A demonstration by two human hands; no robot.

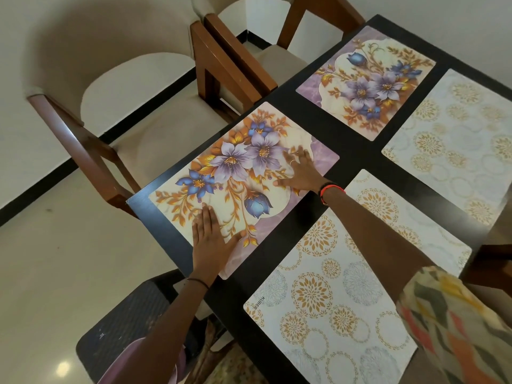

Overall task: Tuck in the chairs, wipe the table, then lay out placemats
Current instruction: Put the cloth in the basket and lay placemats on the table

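A purple-and-gold flower placemat (238, 173) lies at the near left edge of the black table (352, 151). My left hand (209, 239) presses flat on its near corner, fingers straight. My right hand (300, 170) lies flat on its right part, fingers spread. A second flower placemat (368, 84) sits farther along the same edge. Three white placemats with gold circles lie beside them: one near me (327, 309), one in the middle (401, 214), one far right (457, 139).
Two cream-cushioned wooden chairs stand along the table's left side, the nearer one (155, 128) and the farther one (266, 54), seats partly under the table. A dark woven chair (124, 322) stands at the near end. Pale tiled floor (55, 259) lies to the left.
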